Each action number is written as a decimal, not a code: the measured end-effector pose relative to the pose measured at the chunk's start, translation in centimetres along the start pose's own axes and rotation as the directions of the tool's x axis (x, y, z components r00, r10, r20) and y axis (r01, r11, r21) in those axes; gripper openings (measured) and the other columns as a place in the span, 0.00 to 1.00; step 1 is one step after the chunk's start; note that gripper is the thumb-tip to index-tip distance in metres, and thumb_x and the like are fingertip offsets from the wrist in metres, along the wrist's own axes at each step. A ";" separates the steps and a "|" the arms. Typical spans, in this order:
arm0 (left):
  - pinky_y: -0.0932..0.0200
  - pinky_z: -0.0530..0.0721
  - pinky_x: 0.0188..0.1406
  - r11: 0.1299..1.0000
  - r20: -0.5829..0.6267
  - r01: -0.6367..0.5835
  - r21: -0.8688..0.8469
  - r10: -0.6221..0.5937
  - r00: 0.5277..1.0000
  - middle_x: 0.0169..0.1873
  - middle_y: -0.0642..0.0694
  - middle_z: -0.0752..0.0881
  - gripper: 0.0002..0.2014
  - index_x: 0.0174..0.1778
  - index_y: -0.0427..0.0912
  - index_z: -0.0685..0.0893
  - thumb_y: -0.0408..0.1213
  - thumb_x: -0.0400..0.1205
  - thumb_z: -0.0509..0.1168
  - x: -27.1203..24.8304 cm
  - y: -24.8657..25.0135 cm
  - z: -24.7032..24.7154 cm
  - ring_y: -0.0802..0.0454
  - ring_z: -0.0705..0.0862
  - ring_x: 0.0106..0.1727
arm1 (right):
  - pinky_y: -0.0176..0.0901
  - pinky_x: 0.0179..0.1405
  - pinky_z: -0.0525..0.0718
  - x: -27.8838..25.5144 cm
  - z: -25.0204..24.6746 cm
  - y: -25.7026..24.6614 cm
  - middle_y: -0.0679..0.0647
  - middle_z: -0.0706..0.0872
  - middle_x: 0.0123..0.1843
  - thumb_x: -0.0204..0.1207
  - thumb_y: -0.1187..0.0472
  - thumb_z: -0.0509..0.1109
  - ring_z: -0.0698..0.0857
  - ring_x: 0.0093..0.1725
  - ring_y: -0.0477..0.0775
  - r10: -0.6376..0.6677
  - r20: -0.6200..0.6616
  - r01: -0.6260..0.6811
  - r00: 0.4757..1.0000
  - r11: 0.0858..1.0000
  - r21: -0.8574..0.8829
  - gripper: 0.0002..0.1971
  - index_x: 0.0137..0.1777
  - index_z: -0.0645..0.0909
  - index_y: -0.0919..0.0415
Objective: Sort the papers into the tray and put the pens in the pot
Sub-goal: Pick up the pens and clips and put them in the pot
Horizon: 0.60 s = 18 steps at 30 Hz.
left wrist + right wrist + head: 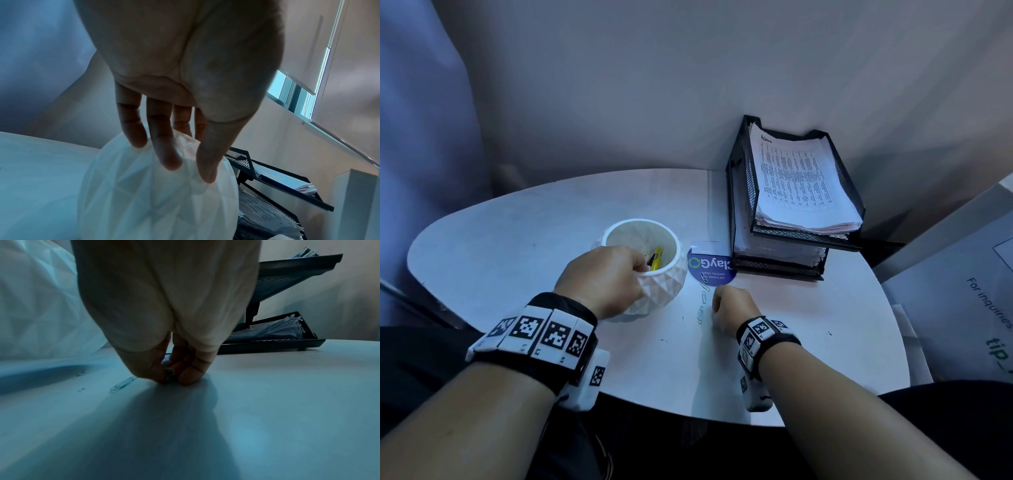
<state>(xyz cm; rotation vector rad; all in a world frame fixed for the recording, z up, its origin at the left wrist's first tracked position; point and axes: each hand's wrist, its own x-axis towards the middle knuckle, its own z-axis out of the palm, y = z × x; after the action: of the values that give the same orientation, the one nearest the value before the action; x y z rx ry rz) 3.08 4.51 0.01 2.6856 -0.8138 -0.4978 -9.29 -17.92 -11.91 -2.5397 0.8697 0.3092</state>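
A white faceted pot (pixel 664 284) stands mid-table with a yellow pen (pixel 656 259) and a dark pen inside. My left hand (pixel 642 270) grips its near rim, thumb outside, fingers over the edge; the left wrist view shows the fingers (pixel 170 162) curled onto the pot (pixel 154 203). My right hand (pixel 717 306) is just right of the pot, fingertips pinched together on the table (pixel 171 379), seemingly on a small paper clip. The black mesh two-tier tray (pixel 743 192) at the back right holds printed papers (pixel 798 181) in both tiers.
A few paper clips (pixel 702 298) lie in a row between pot and right hand; one paper clip (pixel 123 384) shows beside the fingers. A round blue sticker (pixel 710 269) sits before the tray. A printed box (pixel 962 291) stands off the table's right edge.
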 end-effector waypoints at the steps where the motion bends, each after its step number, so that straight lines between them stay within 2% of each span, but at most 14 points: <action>1: 0.54 0.82 0.47 1.000 0.002 -0.001 -0.001 0.001 1.000 0.51 0.53 0.90 0.13 0.58 0.63 0.88 0.43 0.78 0.72 0.0 0.0 0.0 0.46 0.86 0.54 | 0.40 0.42 0.83 -0.1 0.2 0.0 0.53 0.87 0.46 0.73 0.68 0.61 0.85 0.45 0.57 0.003 -0.003 -0.003 1.000 1.000 0.009 0.11 0.37 0.79 0.52; 5: 0.54 0.81 0.49 1.000 0.001 -0.011 0.002 0.011 1.000 0.53 0.53 0.91 0.14 0.59 0.63 0.88 0.43 0.78 0.72 -0.1 0.0 -0.1 0.46 0.86 0.56 | 0.38 0.41 0.79 -0.6 0.7 0.2 0.51 0.86 0.45 0.73 0.68 0.63 0.84 0.45 0.56 0.011 -0.009 -0.011 1.000 1.000 0.029 0.10 0.37 0.79 0.51; 7: 0.54 0.82 0.51 1.000 -0.001 -0.015 0.002 0.015 1.000 0.53 0.52 0.91 0.13 0.58 0.62 0.88 0.43 0.79 0.72 -0.2 0.0 -0.2 0.46 0.86 0.56 | 0.35 0.38 0.78 -0.4 0.2 -0.1 0.49 0.86 0.42 0.71 0.68 0.67 0.84 0.44 0.53 0.041 -0.029 -0.038 0.999 0.994 0.104 0.10 0.34 0.79 0.51; 9: 0.53 0.83 0.51 1.000 -0.006 -0.021 0.012 0.021 1.000 0.53 0.52 0.91 0.14 0.58 0.62 0.88 0.42 0.79 0.71 -0.2 0.0 -0.2 0.46 0.86 0.56 | 0.34 0.34 0.76 0.0 -1.3 -1.3 0.46 0.85 0.33 0.69 0.71 0.72 0.82 0.36 0.50 0.093 -0.108 -0.056 0.990 0.951 0.305 0.13 0.31 0.79 0.52; 11: 0.53 0.84 0.52 1.000 -0.006 -0.021 0.022 0.022 1.000 0.53 0.52 0.91 0.14 0.58 0.62 0.89 0.41 0.79 0.71 -0.2 0.0 -0.1 0.46 0.86 0.57 | 0.40 0.35 0.79 0.4 -3.6 -3.6 0.47 0.83 0.28 0.68 0.75 0.74 0.80 0.30 0.51 0.119 -0.189 0.013 0.975 0.815 0.579 0.15 0.30 0.80 0.54; 13: 0.53 0.83 0.51 0.999 0.005 -0.018 0.031 0.018 1.000 0.52 0.53 0.90 0.14 0.58 0.63 0.88 0.41 0.79 0.70 -0.2 0.1 -0.1 0.45 0.86 0.57 | 0.45 0.32 0.81 0.4 -6.2 -6.2 0.49 0.84 0.28 0.69 0.78 0.74 0.80 0.28 0.51 0.066 -0.238 0.133 0.969 0.673 0.728 0.15 0.32 0.82 0.57; 14: 0.53 0.83 0.50 0.999 0.009 -0.017 0.034 0.017 1.000 0.51 0.53 0.90 0.14 0.57 0.63 0.88 0.42 0.79 0.69 -0.2 0.1 -0.2 0.44 0.86 0.57 | 0.43 0.32 0.82 0.3 -7.2 -7.5 0.49 0.85 0.29 0.70 0.79 0.74 0.81 0.28 0.50 0.007 -0.259 0.193 0.966 0.646 0.738 0.15 0.33 0.83 0.57; 16: 0.54 0.82 0.47 0.999 0.014 -0.014 0.042 0.014 1.000 0.49 0.53 0.90 0.13 0.56 0.64 0.88 0.43 0.78 0.69 -0.2 0.1 -0.2 0.44 0.87 0.55 | 0.41 0.33 0.84 -0.1 -8.6 -9.9 0.47 0.88 0.30 0.71 0.75 0.76 0.83 0.29 0.48 -0.125 -0.271 0.286 0.955 0.644 0.710 0.14 0.35 0.87 0.54; 18: 0.54 0.82 0.47 0.999 0.019 -0.012 0.043 0.011 1.000 0.50 0.52 0.90 0.14 0.57 0.64 0.88 0.43 0.77 0.70 -0.2 0.2 -0.4 0.45 0.86 0.54 | 0.40 0.37 0.86 -0.2 -8.7 -11.6 0.47 0.92 0.33 0.71 0.71 0.79 0.86 0.30 0.46 -0.217 -0.239 0.323 0.946 0.657 0.681 0.12 0.37 0.90 0.51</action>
<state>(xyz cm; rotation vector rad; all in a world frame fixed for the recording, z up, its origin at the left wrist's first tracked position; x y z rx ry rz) 3.01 4.58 0.51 2.7180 -0.8537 -0.5086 -1.61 -13.73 -0.35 -1.9023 0.4899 -0.2724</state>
